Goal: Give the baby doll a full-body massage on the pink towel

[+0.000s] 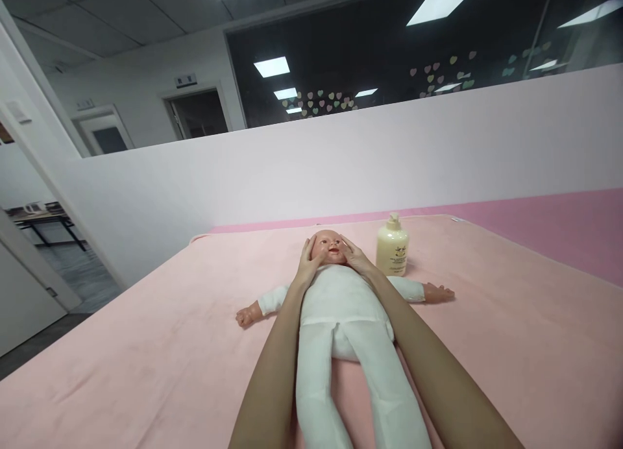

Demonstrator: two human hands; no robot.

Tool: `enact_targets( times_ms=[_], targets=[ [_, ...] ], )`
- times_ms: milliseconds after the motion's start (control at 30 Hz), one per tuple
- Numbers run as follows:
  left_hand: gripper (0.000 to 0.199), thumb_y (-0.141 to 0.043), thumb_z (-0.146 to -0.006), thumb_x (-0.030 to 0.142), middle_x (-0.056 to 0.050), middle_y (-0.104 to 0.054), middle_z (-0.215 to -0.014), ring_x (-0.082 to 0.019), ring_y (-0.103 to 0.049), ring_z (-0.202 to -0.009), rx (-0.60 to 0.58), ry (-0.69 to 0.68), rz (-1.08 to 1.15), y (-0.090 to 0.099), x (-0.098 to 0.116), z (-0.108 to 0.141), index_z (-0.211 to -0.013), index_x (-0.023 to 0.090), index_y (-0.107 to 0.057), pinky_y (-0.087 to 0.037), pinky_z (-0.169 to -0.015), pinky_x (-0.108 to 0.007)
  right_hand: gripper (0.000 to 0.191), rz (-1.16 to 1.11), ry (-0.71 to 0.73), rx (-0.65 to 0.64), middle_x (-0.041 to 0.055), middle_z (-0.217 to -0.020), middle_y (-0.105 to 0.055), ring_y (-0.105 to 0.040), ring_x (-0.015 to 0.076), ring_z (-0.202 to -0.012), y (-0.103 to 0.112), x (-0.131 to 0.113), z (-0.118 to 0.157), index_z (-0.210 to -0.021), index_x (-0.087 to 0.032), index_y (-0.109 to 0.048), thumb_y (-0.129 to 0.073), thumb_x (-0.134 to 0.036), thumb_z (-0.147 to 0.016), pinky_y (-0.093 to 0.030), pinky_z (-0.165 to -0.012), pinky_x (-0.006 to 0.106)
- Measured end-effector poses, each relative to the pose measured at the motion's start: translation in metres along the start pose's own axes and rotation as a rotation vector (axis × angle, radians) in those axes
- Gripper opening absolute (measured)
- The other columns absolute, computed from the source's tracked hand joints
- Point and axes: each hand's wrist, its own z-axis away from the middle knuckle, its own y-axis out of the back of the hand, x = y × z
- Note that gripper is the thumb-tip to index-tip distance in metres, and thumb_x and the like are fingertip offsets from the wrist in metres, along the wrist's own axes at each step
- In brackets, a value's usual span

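On the pink cloth (160,345) I saw the doll (344,293) lying from the wearer's six o'clock to twelve; the left hand (307,263) and right hand (357,259), loosely spread, equally near, cupped its cheeks. A pump bottle (392,249) stood toward one.

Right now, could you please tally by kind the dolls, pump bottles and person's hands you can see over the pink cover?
Doll: 1
Pump bottle: 1
Person's hands, left hand and right hand, both touching the doll: 2
Total: 4
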Motion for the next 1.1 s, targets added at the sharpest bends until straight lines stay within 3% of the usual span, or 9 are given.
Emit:
enact_targets(
  times_ms=[100,200,400,567,800,967,1100],
  targets=[
    [0.086,-0.073,-0.062,0.049,-0.005,-0.021,-0.15,-0.024,-0.014,-0.138,-0.049,-0.025,-0.057,0.001,0.0,0.006,-0.137,0.026,-0.037,-0.019,-0.112,-0.036,0.095,0.222,0.09,-0.083,0.0067,-0.144,-0.032,-0.033,0.0228,-0.13,0.008,0.002,0.006,-0.139,-0.023,-0.034,-0.075,-0.053,-0.058,-0.035,-0.104,0.033],
    [0.093,-0.076,-0.058,0.049,-0.008,-0.02,-0.15,-0.025,-0.013,-0.138,-0.055,-0.08,-0.119,0.001,-0.005,0.003,-0.138,0.024,-0.035,-0.016,-0.113,-0.036,0.106,0.281,0.097,-0.117,0.008,-0.145,-0.03,-0.032,0.0231,-0.131,0.012,0.001,0.011,-0.142,-0.022,-0.025,-0.078,-0.051,-0.054,-0.034,-0.105,0.033],
    [0.085,-0.069,-0.067,0.049,-0.009,-0.018,-0.15,-0.024,-0.008,-0.139,-0.084,-0.108,-0.165,0.003,-0.016,-0.003,-0.139,0.025,-0.032,-0.018,-0.112,-0.039,0.105,0.275,0.123,-0.105,0.0103,-0.141,-0.037,-0.039,0.023,-0.127,0.007,-0.001,0.013,-0.141,-0.018,-0.028,-0.079,-0.046,-0.054,-0.035,-0.104,0.033],
    [0.074,-0.057,-0.076,0.052,-0.007,-0.02,-0.15,-0.022,-0.008,-0.139,-0.077,-0.128,-0.218,0.002,-0.014,-0.003,-0.14,0.024,-0.03,-0.011,-0.113,-0.04,0.089,0.307,0.172,-0.092,0.0078,-0.136,-0.045,-0.042,0.025,-0.124,0.013,0.0,0.008,-0.136,-0.021,-0.04,-0.076,-0.047,-0.058,-0.035,-0.104,0.037],
    [0.057,-0.025,-0.089,0.055,-0.004,-0.029,-0.147,-0.018,-0.015,-0.138,-0.016,-0.128,-0.218,0.001,-0.011,-0.003,-0.136,0.024,-0.036,-0.011,-0.114,-0.037,0.078,0.307,0.232,-0.081,0.0082,-0.135,-0.045,-0.043,0.0237,-0.124,0.016,0.006,0.005,-0.132,-0.018,-0.045,-0.068,-0.053,-0.066,-0.033,-0.106,0.038],
    [0.081,-0.063,-0.071,0.054,-0.009,-0.024,-0.148,-0.025,-0.013,-0.138,-0.021,-0.141,-0.258,-0.001,-0.014,-0.001,-0.138,0.024,-0.03,-0.016,-0.113,-0.04,0.086,0.305,0.24,-0.037,0.0096,-0.132,-0.048,-0.047,0.0252,-0.12,0.011,0.005,0.009,-0.13,-0.017,-0.048,-0.078,-0.046,-0.055,-0.038,-0.103,0.037],
    [0.076,-0.062,-0.073,0.051,-0.008,-0.023,-0.148,-0.023,-0.012,-0.139,-0.04,-0.13,-0.231,0.001,-0.015,-0.002,-0.138,0.025,-0.031,-0.015,-0.113,-0.04,0.084,0.296,0.24,-0.056,0.0099,-0.13,-0.05,-0.048,0.0243,-0.119,0.014,0.004,0.008,-0.128,-0.016,-0.05,-0.077,-0.048,-0.055,-0.038,-0.103,0.037]
  ],
)
